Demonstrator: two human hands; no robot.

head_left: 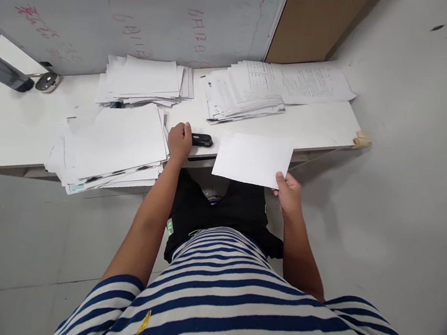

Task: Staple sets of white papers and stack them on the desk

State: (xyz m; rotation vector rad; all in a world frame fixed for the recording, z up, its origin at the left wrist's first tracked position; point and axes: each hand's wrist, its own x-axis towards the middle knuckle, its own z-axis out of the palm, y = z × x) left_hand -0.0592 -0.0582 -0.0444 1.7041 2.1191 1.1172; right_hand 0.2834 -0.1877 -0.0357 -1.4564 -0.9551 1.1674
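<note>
A black stapler lies at the desk's front edge, one end sticking out to the right of my left hand. That hand is closed over its other end. My right hand pinches the lower right corner of a white sheet of paper, thumb on top. The sheet is held in front of the desk edge, its far side over the desktop. Whether it is one sheet or several I cannot tell. Just left of my left hand lies a large paper stack, reaching past the front edge.
Behind it sits another stack of white paper. Printed sheets spread along the back right of the white desk. A whiteboard with red writing stands behind. A computer mouse is at the far left. Tape covers the right corner.
</note>
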